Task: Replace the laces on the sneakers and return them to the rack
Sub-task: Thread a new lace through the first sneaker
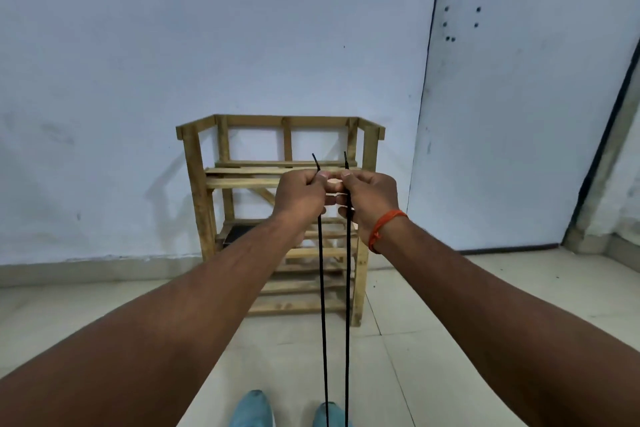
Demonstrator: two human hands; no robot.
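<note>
A thin black lace [323,305] hangs in two taut strands from my raised hands down past the bottom edge of the view. My left hand [301,192] pinches the left strand just below its tip. My right hand [369,198], with an orange thread on its wrist, pinches the right strand the same way. Both tips stick up above my fingers. Two light blue sneaker toes [252,409] show at the bottom edge; the right strand runs down over the right toe [330,414]. Where the lace ends is hidden.
A wooden slatted shoe rack [207,204] stands against the pale wall straight ahead, with a dark flat object [237,234] on a lower shelf. The floor is light tile. A white door [519,114] is at the right.
</note>
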